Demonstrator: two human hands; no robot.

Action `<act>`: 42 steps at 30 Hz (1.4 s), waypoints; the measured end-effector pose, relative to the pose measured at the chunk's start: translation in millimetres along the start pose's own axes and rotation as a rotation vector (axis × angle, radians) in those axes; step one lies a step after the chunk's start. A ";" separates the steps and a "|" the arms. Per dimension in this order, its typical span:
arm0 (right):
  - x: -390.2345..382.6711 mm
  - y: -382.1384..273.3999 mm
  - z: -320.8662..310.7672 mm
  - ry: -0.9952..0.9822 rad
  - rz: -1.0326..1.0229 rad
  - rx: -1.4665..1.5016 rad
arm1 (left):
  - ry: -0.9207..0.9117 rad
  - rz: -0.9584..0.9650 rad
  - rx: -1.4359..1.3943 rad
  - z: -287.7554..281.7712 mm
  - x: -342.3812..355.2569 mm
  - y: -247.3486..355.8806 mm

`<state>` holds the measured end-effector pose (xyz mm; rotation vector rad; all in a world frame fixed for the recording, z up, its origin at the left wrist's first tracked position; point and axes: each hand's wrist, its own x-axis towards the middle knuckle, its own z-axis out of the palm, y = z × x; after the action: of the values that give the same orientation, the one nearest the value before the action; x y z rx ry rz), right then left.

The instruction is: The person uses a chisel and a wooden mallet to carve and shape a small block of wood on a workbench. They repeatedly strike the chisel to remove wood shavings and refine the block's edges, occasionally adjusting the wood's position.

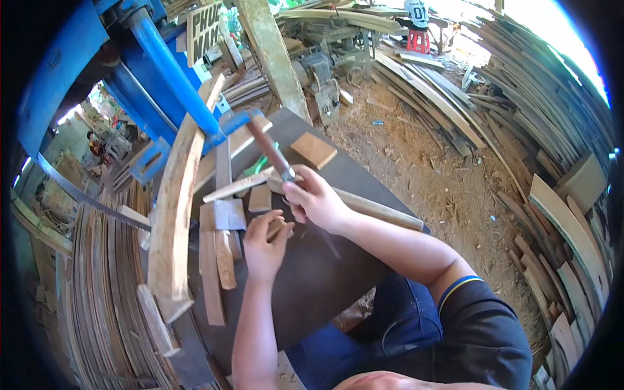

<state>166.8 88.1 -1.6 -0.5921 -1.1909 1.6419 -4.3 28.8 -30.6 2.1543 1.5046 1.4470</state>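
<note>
My right hand (312,201) grips a long brown bar (270,146) with a metal section near my fingers, angled up toward the blue machine; its lower end looks blurred. Just left and lower, my left hand (265,237) holds a small wooden piece (279,227) in its fingers. Around them on the dark worktop (305,286) lie a square wooden block (313,149), a smaller block (260,198), narrow strips (211,273), a long batten (380,211), a pale grey plate (229,214) and a green object (260,166).
The blue machine (169,84) with a band blade (84,195) stands at upper left, a long timber (169,260) beside it. Board stacks (546,91) line both sides. A concrete post (273,58) and motor (309,68) stand behind. Two people (416,13) (97,146) are in the background.
</note>
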 end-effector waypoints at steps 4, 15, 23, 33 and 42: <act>2.0 -8.1 -0.4 0.029 0.128 0.222 | -0.110 -0.050 -0.048 -4.0 6.0 5.4; 2.4 -11.0 -12.5 0.183 -0.155 0.334 | -0.280 -0.023 0.002 -17.9 16.3 9.9; 3.2 -18.3 -18.8 0.144 -0.323 0.519 | -0.303 -0.035 -0.036 -15.6 12.0 8.8; -8.1 -15.4 2.6 -0.014 -0.417 0.320 | -0.321 -0.173 -0.022 -14.3 12.0 19.0; -7.9 -7.4 13.4 -0.062 -0.584 0.147 | -0.378 -0.180 0.030 -21.5 9.5 23.6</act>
<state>162.2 75.5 9.3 -0.0810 -1.1387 1.2352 -5.0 16.5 0.4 2.0941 1.5326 0.9039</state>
